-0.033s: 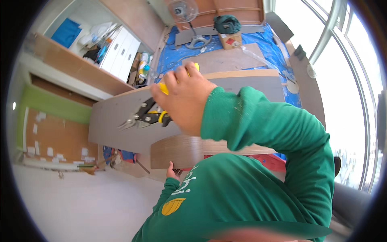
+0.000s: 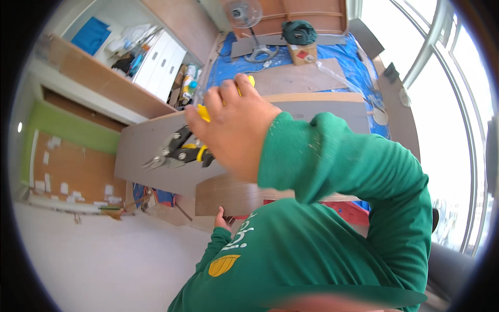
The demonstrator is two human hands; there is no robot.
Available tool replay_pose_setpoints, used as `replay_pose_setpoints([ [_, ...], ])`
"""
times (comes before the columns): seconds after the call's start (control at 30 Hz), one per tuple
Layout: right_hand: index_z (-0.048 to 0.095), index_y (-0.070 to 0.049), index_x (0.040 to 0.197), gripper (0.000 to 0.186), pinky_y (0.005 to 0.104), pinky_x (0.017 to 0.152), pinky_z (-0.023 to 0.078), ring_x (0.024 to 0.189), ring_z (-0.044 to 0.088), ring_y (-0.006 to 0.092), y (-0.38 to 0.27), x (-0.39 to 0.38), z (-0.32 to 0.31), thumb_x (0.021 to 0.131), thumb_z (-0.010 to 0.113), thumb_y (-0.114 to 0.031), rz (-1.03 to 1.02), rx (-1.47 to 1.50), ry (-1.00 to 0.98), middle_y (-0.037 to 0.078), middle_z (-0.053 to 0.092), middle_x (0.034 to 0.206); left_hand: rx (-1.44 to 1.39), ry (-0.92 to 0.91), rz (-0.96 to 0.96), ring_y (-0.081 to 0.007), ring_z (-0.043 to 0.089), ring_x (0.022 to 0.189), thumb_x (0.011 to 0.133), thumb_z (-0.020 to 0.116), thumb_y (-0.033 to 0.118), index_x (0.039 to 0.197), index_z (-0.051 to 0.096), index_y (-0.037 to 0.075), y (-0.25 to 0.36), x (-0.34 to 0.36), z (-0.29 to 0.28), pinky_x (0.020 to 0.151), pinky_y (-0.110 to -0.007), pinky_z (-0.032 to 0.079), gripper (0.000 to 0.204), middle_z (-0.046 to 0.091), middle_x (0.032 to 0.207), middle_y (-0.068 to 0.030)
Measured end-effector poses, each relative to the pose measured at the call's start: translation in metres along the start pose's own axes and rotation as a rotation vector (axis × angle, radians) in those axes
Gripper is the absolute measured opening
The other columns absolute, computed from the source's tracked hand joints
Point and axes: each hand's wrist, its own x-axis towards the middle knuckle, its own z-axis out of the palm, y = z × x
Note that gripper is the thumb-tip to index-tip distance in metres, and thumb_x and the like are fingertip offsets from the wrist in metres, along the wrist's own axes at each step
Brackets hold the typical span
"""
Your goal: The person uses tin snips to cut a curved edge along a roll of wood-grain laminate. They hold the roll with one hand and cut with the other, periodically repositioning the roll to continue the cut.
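Right hand (image 2: pixel 231 127) wrapped around yellow-handled snips (image 2: pixel 183 154), a person holds the tool above a long grey board (image 2: pixel 140 143), blades pointing left. Well apart from it, the left hand (image 2: pixel 222 219) meets the near edge of a wood-grain sheet (image 2: pixel 226 193), thumb showing; how firmly it grips cannot be told. Beyond, a cardboard box (image 2: pixel 312 55) bears a dark green bag (image 2: pixel 299 32) near a fan (image 2: pixel 236 14).

yellow handles (image 2: pixel 203 112) partly behind right hand (image 2: pixel 232 128)
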Motion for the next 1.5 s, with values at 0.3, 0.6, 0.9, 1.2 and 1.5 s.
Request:
replay_pose_setpoints([
  [0.3, 0.061, 0.002, 0.139, 0.056, 0.0617, 0.108, 0.042, 0.119, 0.061, 0.0471, -0.054, 0.028, -0.062, 0.090, 0.065, -0.025, -0.178, 0.174, 0.080, 0.027, 0.065, 0.122, 0.027, 0.056, 0.009, -0.0263, 0.061, 0.114, 0.096, 0.071, 0.055, 0.132, 0.063, 0.014, -0.007, 0.014, 0.000, 0.098, -0.046, 0.048, 0.055, 0.068, 0.120, -0.0057],
  [0.6, 0.062, 0.001, 0.137, 0.057, 0.0593, 0.106, 0.044, 0.117, 0.062, 0.0455, -0.038, -0.027, -0.013, 0.088, 0.066, -0.027, -0.147, 0.478, -0.164, 0.026, 0.065, 0.122, 0.051, 0.138, 0.001, -0.0261, 0.063, 0.111, 0.095, 0.072, 0.055, 0.129, 0.064, 0.014, -0.015, 0.015, -0.002, 0.096, -0.047, 0.048, 0.054, 0.069, 0.116, -0.0042],
  [0.9, 0.063, 0.001, 0.135, 0.057, 0.0569, 0.104, 0.046, 0.115, 0.063, 0.0439, -0.020, -0.071, 0.038, 0.087, 0.068, -0.030, 0.033, 0.683, -0.386, 0.025, 0.065, 0.122, 0.014, 0.088, 0.000, -0.0253, 0.067, 0.102, 0.094, 0.075, 0.054, 0.128, 0.066, 0.012, -0.016, 0.024, -0.020, 0.092, -0.044, 0.050, 0.054, 0.071, 0.109, -0.0040],
  [1.2, 0.064, 0.001, 0.133, 0.058, 0.0545, 0.102, 0.048, 0.114, 0.063, 0.0423, -0.026, -0.057, 0.055, 0.086, 0.069, -0.032, -0.024, 0.702, -0.461, 0.024, 0.066, 0.122, 0.006, 0.082, -0.012, -0.0236, 0.068, 0.104, 0.092, 0.075, 0.056, 0.127, 0.068, 0.013, -0.025, 0.049, -0.033, 0.092, -0.043, 0.053, 0.055, 0.073, 0.114, -0.0054],
  [1.5, 0.065, 0.001, 0.131, 0.058, 0.0521, 0.100, 0.050, 0.112, 0.064, 0.0407, -0.066, -0.002, 0.026, 0.084, 0.071, -0.034, -0.294, 0.622, -0.446, 0.023, 0.066, 0.122, 0.041, 0.158, -0.041, -0.0234, 0.068, 0.107, 0.099, 0.068, 0.046, 0.122, 0.071, 0.010, -0.014, 0.011, -0.024, 0.087, -0.046, 0.058, 0.043, 0.072, 0.119, -0.0087],
])
